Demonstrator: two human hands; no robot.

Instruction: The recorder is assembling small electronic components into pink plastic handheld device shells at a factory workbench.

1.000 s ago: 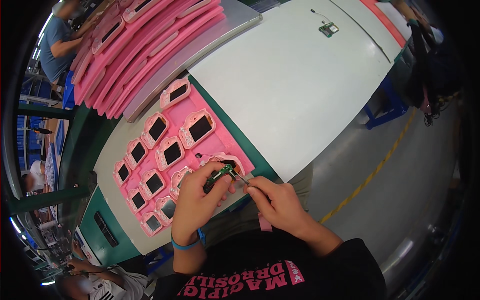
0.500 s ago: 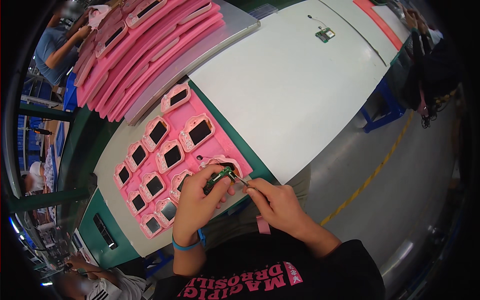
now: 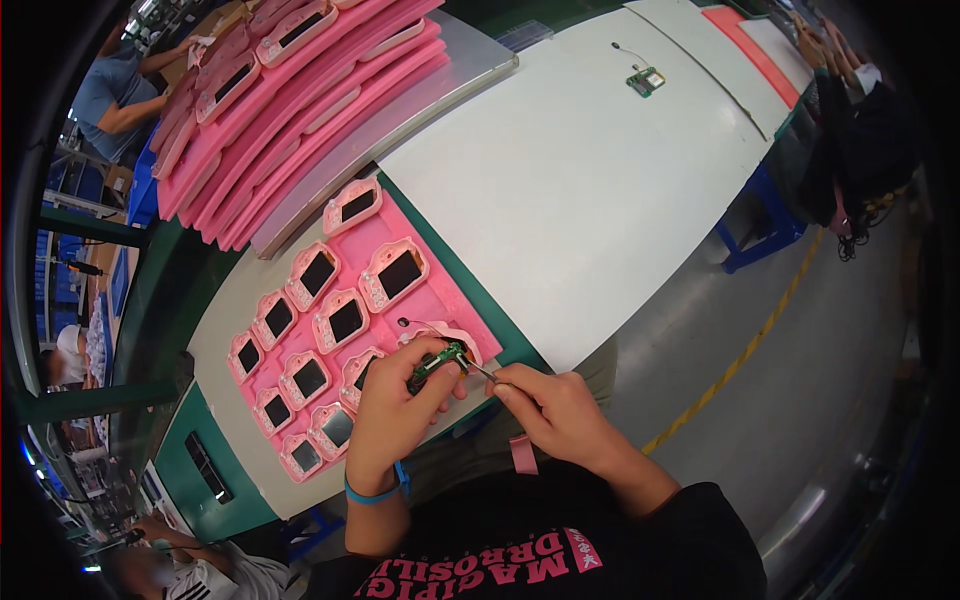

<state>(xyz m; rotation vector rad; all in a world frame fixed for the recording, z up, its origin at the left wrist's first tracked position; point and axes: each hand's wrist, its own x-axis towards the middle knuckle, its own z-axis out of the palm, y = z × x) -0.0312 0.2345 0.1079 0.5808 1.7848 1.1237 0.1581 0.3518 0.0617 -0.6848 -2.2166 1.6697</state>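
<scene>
Over the near right corner of a pink foam tray (image 3: pixel 440 276), my left hand (image 3: pixel 402 398) is closed round a small green circuit board (image 3: pixel 430 370). A thin wire runs from the board's area to a small black round part (image 3: pixel 404 322). My right hand (image 3: pixel 548 408) pinches slim metal tweezers (image 3: pixel 481 371), their tip at the board's right end. Beneath the board, a pink decorated casing (image 3: pixel 466 345) is partly covered by my left hand. Several more pink casings (image 3: pixel 395 272) with dark screens lie on the tray.
Stacked pink trays (image 3: pixel 330 95) stand on a metal ledge (image 3: pixel 470 66) at the far left. Another circuit board (image 3: pixel 645 81) with a wire lies on the white table (image 3: pixel 560 190). Blue stool legs (image 3: pixel 765 225) are beyond the table's right edge. Other people work at left and far right.
Both hands stay nearly in place, with the board tilted slightly and the tweezers' tip still at its right end. The whole view has shifted a little.
</scene>
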